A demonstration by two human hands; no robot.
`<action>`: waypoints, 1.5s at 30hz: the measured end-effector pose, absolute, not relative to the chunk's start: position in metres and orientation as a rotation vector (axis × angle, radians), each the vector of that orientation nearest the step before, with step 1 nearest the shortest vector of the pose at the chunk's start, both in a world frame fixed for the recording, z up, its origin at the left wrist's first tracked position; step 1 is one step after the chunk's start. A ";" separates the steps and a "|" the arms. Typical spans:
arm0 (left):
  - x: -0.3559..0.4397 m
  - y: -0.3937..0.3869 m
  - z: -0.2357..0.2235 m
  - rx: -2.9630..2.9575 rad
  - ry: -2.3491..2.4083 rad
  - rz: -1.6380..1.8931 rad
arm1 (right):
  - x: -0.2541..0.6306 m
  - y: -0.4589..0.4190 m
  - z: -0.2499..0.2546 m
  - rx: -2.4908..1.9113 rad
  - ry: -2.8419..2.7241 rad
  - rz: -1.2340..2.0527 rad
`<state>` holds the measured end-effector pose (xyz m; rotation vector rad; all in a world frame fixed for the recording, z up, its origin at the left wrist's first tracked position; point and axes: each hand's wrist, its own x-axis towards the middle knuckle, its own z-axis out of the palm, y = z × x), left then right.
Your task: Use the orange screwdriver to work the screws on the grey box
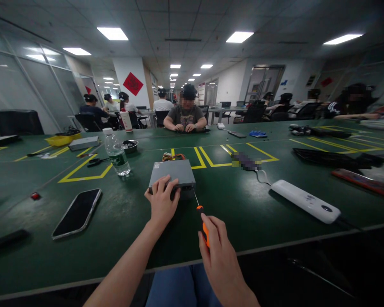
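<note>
A grey metal computer power supply (pixel 172 171) lies on the green table, with a bundle of coloured wires (pixel 174 157) at its far side. My left hand (pixel 164 200) grips its near left edge, fingers over the top and front face. Held in my right hand (pixel 218 245) is a screwdriver (pixel 205 232) with an orange and black handle. Its thin shaft points up and away, and the tip is at the near right corner of the power supply. I cannot tell whether the tip sits in a screw.
Left of my hands lie a phone (pixel 77 213) and an upright water bottle (pixel 117 153), with a metal bowl (pixel 130 146) behind. To the right is a white power strip (pixel 305 200) with a cable. A person (pixel 186 113) sits across the table (pixel 131 256); others sit farther back.
</note>
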<state>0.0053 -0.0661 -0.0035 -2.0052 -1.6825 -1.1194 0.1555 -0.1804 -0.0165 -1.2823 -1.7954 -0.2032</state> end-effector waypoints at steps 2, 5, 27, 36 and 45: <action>0.005 -0.066 -0.003 -2.007 -1.678 -1.112 | 0.159 -0.178 -0.020 -1.284 -1.760 -0.241; 0.004 -0.066 -0.003 -2.012 -1.679 -1.101 | 0.163 -0.177 -0.019 -1.318 -1.754 -0.300; 0.004 -0.063 -0.006 -2.016 -1.686 -1.129 | 0.153 -0.179 -0.023 -1.105 -1.818 -0.202; 0.005 -0.063 -0.006 -2.027 -1.688 -1.134 | 0.155 -0.175 -0.029 -1.014 -1.850 -0.100; 0.004 -0.063 -0.007 -2.033 -1.690 -1.134 | 0.158 -0.176 -0.025 -0.994 -1.784 -0.204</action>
